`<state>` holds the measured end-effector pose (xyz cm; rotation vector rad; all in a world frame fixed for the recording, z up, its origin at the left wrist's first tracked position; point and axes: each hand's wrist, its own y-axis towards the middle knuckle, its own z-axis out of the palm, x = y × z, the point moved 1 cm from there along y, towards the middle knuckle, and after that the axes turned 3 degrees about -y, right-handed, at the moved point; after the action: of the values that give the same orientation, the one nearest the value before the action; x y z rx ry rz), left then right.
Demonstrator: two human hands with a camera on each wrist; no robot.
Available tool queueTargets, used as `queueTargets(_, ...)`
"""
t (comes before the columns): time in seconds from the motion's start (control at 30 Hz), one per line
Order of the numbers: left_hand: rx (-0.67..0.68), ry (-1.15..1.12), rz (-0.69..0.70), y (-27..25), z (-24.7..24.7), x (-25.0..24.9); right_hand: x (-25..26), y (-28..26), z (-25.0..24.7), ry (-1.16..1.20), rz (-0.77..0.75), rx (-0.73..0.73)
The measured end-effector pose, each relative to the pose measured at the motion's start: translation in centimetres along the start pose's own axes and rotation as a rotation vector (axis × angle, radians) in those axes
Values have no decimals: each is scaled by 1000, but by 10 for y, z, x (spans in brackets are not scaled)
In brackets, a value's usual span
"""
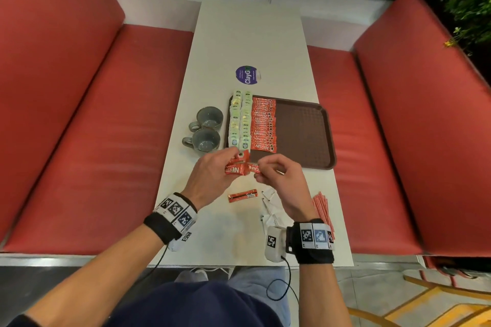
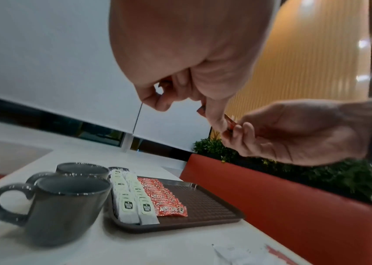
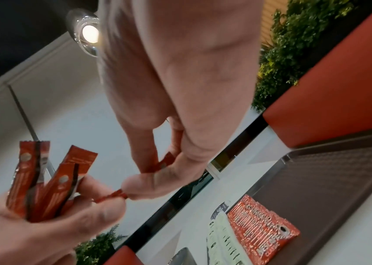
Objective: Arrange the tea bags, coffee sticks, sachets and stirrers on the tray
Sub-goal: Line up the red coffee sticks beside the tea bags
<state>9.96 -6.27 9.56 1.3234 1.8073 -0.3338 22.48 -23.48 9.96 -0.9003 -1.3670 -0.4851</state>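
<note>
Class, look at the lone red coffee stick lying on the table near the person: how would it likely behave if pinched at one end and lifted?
The coffee stick looks thin and flat, so it is probably light. The sticks held in the left hand stand straight, so it would likely droop little. Lying flat, it should slide rather than roll.

A bunch of red coffee sticks (image 1: 237, 165) is gripped in the left hand (image 1: 212, 180), one stick (image 1: 253, 167) is pinched at its end by the right hand (image 1: 281, 180), and a brown tray (image 1: 305, 135) is seen just beyond the fingertips.
</note>
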Motion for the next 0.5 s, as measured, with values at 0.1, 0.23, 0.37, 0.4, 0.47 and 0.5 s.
queueTargets(0.1,17,-237,-263,5,-2,-3,1,-2,-5,-13,-69,-31)
queueTargets(0.23,18,-447,-400,10,-1,-7,6,-4,-5,-32,-122,-24)
queueTargets(0.37,43,-670,-517,8,1,-1,6,-3,-8,68,-156,-72)
queueTargets(0.4,66,-673,-516,7,2,-1,4,-3,-7,142,-152,-88)
queueTargets(0.47,131,-626,-492,5,6,2,0,-1,-5,263,-135,-121)
queueTargets(0.5,156,-607,-487,4,7,3,-2,0,-4,271,-131,-140)
